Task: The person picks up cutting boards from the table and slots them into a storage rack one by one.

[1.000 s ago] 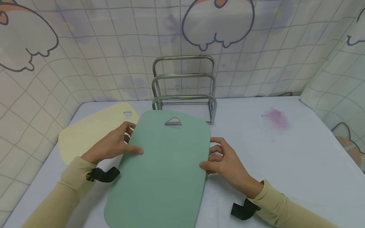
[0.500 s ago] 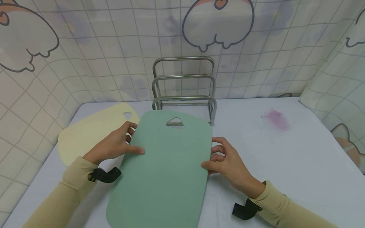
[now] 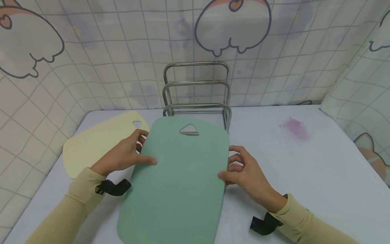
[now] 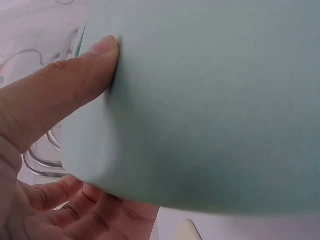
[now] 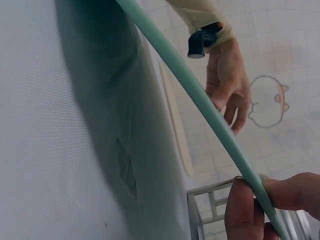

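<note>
A green cutting board [image 3: 176, 176] with a triangular handle hole is held tilted off the table, its far end raised in front of the metal rack [image 3: 198, 105]. My left hand [image 3: 123, 154] grips its left edge, thumb on the upper face and fingers behind. On the opposite edge, my right hand [image 3: 250, 176] pinches the board between thumb and fingers. The left wrist view shows the left thumb [image 4: 75, 80] lying across the board and the fingertips under its edge. From the right wrist, the board [image 5: 200, 105] appears edge-on, its far end near the rack [image 5: 210, 202].
A cream cutting board [image 3: 97, 142] lies flat on the white table [image 3: 304, 176] at the left, partly behind my left hand. A pink stain [image 3: 295, 128] marks the cloth at the right. Patterned curtain [image 3: 122, 51] surrounds the back and sides.
Both hands and the green board have shifted slightly to the right, and the board's far end sits a little higher against the rack. The grip looks unchanged. The cream board stays put.
</note>
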{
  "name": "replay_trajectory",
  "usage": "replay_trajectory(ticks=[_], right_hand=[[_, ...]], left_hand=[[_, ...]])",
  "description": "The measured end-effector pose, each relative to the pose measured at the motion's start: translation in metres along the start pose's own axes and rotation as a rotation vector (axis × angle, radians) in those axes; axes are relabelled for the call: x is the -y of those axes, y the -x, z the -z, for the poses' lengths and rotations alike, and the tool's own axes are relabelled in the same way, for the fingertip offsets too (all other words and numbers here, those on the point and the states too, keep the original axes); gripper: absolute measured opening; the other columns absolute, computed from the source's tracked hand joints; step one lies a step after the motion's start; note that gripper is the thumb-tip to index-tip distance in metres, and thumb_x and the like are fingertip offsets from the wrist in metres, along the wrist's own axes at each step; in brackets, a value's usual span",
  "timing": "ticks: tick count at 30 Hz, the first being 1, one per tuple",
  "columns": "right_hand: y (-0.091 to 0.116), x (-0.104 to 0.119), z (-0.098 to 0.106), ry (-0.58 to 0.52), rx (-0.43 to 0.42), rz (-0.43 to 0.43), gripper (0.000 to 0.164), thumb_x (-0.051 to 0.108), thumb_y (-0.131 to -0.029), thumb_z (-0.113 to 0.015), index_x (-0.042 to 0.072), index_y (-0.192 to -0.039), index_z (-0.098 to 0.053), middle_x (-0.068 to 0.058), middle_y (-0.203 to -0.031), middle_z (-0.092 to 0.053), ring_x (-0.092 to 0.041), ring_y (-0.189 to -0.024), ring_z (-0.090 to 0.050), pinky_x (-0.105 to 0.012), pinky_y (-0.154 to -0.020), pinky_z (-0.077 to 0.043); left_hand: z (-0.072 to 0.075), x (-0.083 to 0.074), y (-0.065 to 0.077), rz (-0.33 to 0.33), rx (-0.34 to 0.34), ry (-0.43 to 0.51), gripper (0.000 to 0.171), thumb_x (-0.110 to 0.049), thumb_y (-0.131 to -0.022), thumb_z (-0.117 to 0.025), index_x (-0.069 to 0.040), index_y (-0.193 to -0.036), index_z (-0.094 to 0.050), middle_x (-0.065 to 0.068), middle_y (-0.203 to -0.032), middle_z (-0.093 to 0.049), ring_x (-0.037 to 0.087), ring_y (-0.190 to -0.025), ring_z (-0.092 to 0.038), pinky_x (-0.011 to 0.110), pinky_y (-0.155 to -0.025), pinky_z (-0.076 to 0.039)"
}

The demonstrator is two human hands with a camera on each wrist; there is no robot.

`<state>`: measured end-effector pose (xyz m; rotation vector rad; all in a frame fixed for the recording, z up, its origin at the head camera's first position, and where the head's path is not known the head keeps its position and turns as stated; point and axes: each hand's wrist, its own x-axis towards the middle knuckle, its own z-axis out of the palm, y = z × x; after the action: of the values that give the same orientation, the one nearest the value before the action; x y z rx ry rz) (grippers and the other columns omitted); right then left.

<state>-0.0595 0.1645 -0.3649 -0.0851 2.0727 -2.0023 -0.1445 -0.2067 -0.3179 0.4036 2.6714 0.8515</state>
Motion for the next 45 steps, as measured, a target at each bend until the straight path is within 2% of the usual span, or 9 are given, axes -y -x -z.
replay_trajectory(ticks=[7, 13, 19, 27, 45], right_hand=[[0.001, 0.003, 0.002, 0.016, -0.016, 0.01, 0.079, 0.003, -0.083, -0.08, 0.016, -0.149, -0.039, -0.007, -0.11, -0.059, -0.014, -0.076, -0.071, -0.045, -0.074, -0.064], [0.002, 0.009, 0.003, 0.033, -0.024, 0.023, 0.08, 0.002, -0.082, -0.08, 0.013, -0.15, -0.039, -0.007, -0.11, -0.059, -0.013, -0.077, -0.071, -0.043, -0.073, -0.064], [0.004, 0.013, 0.005, 0.046, -0.041, 0.022, 0.081, 0.002, -0.082, -0.081, 0.012, -0.151, -0.04, -0.009, -0.111, -0.058, -0.015, -0.075, -0.071, -0.042, -0.072, -0.064], [0.003, 0.014, 0.009, 0.068, -0.049, 0.027, 0.078, 0.004, -0.083, -0.08, 0.018, -0.15, -0.043, -0.009, -0.115, -0.059, -0.014, -0.077, -0.072, -0.043, -0.073, -0.064], [0.004, 0.022, 0.013, 0.079, -0.076, 0.062, 0.079, 0.002, -0.082, -0.08, 0.015, -0.152, -0.045, -0.011, -0.115, -0.058, -0.011, -0.081, -0.073, -0.04, -0.072, -0.064]], left_hand=[[0.002, -0.005, 0.002, -0.012, -0.012, -0.017, 0.1, -0.047, -0.079, -0.088, -0.006, -0.152, -0.034, 0.019, -0.134, -0.059, 0.034, -0.118, -0.062, 0.044, -0.092, -0.055], [0.002, -0.01, 0.003, -0.023, -0.018, -0.006, 0.101, -0.046, -0.081, -0.088, -0.004, -0.154, -0.032, 0.019, -0.133, -0.058, 0.033, -0.116, -0.062, 0.041, -0.087, -0.056], [0.003, -0.013, 0.004, -0.019, -0.036, -0.024, 0.101, -0.047, -0.08, -0.087, -0.006, -0.154, -0.032, 0.019, -0.135, -0.058, 0.034, -0.12, -0.061, 0.044, -0.092, -0.056], [0.003, -0.016, 0.005, -0.034, -0.041, -0.002, 0.1, -0.047, -0.081, -0.087, -0.005, -0.153, -0.032, 0.017, -0.133, -0.059, 0.031, -0.116, -0.061, 0.04, -0.089, -0.055], [0.003, -0.02, 0.005, -0.072, -0.091, 0.04, 0.094, -0.042, -0.08, -0.089, -0.008, -0.15, -0.036, 0.012, -0.124, -0.06, 0.025, -0.108, -0.064, 0.035, -0.085, -0.055]])
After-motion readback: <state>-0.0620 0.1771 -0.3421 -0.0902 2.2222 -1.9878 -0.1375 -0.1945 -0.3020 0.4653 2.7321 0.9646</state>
